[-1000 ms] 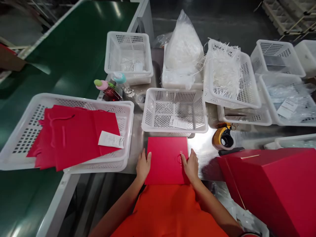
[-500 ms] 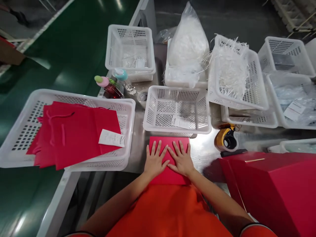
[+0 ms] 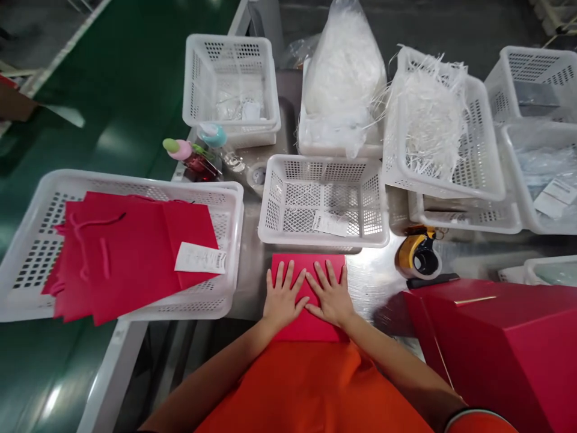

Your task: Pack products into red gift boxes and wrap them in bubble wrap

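The flat red box lies in the lower middle of the frame on the metal tabletop, its near edge close against the orange shirt. The left hand and right hand rest palm down on it, fingers spread, thumbs meeting near its middle; neither grip is closed around anything. To press well, I would share the weight evenly between both palms, keep the box square, and avoid dragging fingers across its smooth cover. The far edge sits just below a white basket at centre, so pushing forward could bump it. Right of centre is a tape roll, beside a large red box at lower right; red paper bags fill a basket at left, partly over the green belt.
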Tool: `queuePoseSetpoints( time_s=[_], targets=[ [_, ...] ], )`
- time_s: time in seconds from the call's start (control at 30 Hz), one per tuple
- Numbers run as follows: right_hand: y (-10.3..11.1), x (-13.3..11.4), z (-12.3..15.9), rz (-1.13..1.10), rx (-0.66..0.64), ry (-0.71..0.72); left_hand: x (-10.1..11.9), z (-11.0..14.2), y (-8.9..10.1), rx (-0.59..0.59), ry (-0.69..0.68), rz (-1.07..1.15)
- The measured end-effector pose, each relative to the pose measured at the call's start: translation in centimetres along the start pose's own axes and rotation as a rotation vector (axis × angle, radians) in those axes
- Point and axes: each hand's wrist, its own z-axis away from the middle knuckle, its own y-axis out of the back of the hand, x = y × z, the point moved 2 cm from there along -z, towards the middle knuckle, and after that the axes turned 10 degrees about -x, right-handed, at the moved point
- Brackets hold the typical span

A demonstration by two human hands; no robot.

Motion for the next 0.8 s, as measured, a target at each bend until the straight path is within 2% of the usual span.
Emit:
queuePoseSetpoints(
  time_s=[0.33,0.5,0.57,0.6,0.67,0.73,0.77,0.8],
  targets=[
    [-0.2,0.2,-0.3,-0.063,-0.036,0.012,0.1,-0.1,-0.6,-0.033,0.010,0.008],
    [-0.1,0.6,-0.1,-0.097,0.072,0.034,0.0,-0.5,-0.6,0.020,0.001,0.126],
    [-0.4,1.5,0.5,-0.187,0.190,0.016,-0.9,-0.5,-0.5,0.079,0.019,0.323],
    [-0.6,2.2,1.0,-0.266,0.269,-0.047,-1.7,-0.3,-0.5,0.125,0.080,0.467],
    [-1.6,3.9,2.2,-0.522,0.408,-0.294,-3.6,0.3,-0.8,0.192,0.327,0.858],
    [-3.0,5.0,3.5,-0.856,0.428,-0.556,-4.8,1.3,-1.5,0.128,0.552,1.225],
    [-3.7,5.0,4.0,-0.990,0.398,-0.628,-4.9,1.8,-1.9,0.037,0.610,1.393],
    [-4.2,4.6,4.4,-1.105,0.355,-0.640,-4.7,2.2,-2.2,-0.057,0.640,1.542]
  ],
)
